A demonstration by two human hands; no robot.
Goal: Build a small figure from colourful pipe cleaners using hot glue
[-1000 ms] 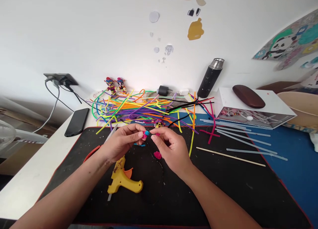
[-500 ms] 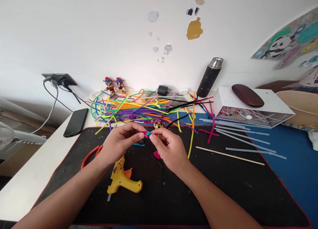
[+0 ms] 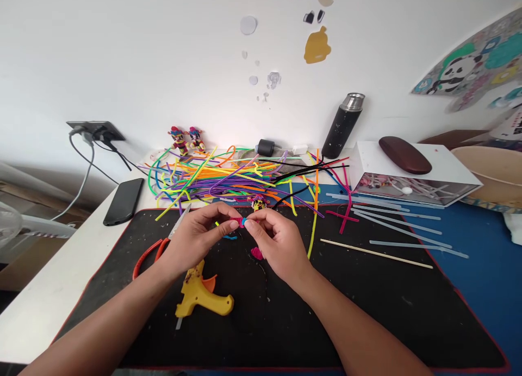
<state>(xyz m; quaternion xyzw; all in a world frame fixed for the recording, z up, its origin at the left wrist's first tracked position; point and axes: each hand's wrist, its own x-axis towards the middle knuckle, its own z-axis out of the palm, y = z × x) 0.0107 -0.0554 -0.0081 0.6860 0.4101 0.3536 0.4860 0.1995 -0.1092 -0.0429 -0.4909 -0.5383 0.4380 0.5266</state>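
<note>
Both hands meet over the far part of a black mat (image 3: 367,311). My left hand (image 3: 198,237) and my right hand (image 3: 277,243) pinch a small pink and blue pipe-cleaner piece (image 3: 240,222) between their fingertips, fingers closed on it. A pink scrap (image 3: 256,252) and a blue scrap (image 3: 230,237) lie on the mat just below the hands. A yellow glue gun (image 3: 202,297) lies under my left wrist. A small pipe-cleaner figure (image 3: 259,203) stands just behind the fingers.
A heap of coloured pipe cleaners (image 3: 228,177) lies behind the mat. Orange-handled scissors (image 3: 157,248), a black phone (image 3: 123,200), clear glue sticks (image 3: 399,224), a wooden skewer (image 3: 375,254), a black flask (image 3: 342,126) and a white box (image 3: 411,175) surround the mat.
The pinched piece has been pressed tighter between the fingertips, so less blue shows. Both hands stay in nearly the same place.
</note>
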